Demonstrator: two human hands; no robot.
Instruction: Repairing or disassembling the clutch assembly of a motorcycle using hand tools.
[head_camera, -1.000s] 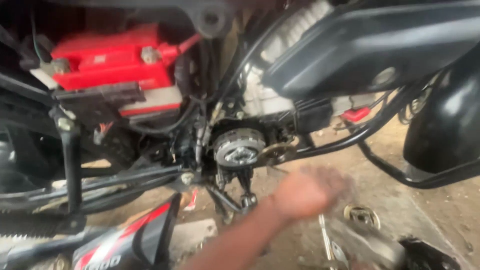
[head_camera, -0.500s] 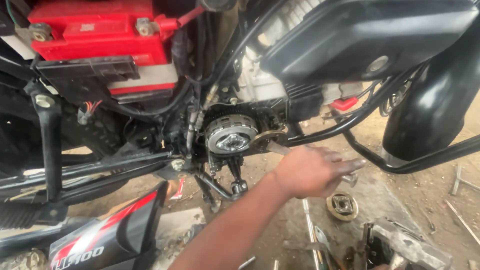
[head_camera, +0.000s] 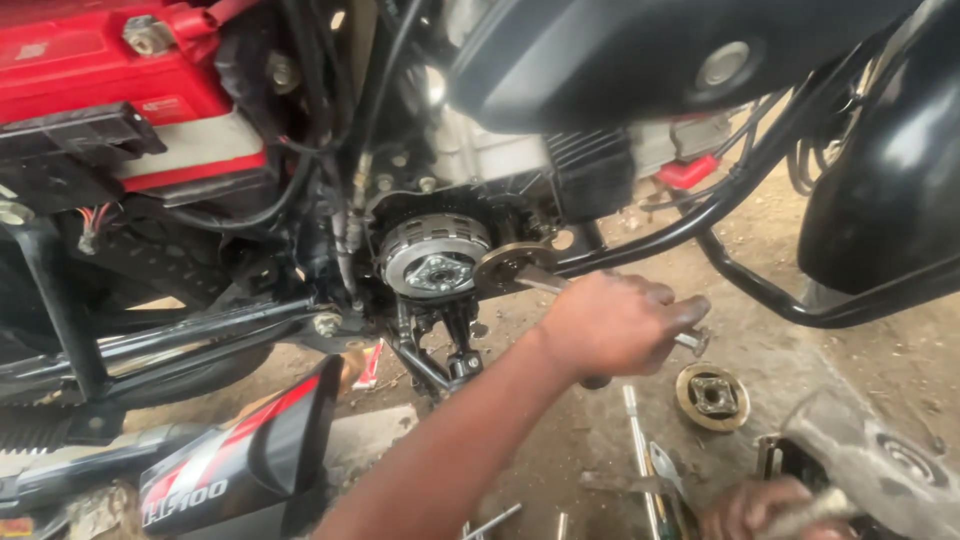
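On the left, one red, box-shaped battery with a white base (head_camera: 120, 90) is being carried in the motorcycle frame, and one black side panel with red and white stripes (head_camera: 240, 465) is lying on the ground below it. At the middle, the engine's side cover is already off: one round, grey metal clutch assembly (head_camera: 435, 255) is being left exposed, not yet removed. One steel wrench (head_camera: 540, 280) is being gripped in the closed left hand (head_camera: 615, 320), its head being pressed against the small brass-coloured gear (head_camera: 510, 268) just beside the clutch. Further right, one round brass-coloured clutch plate (head_camera: 712, 397) is lying detached on the concrete. At the lower right edge, the right hand (head_camera: 760, 510) is being closed around a pale handle (head_camera: 815, 508); what kind of tool this is cannot be told.
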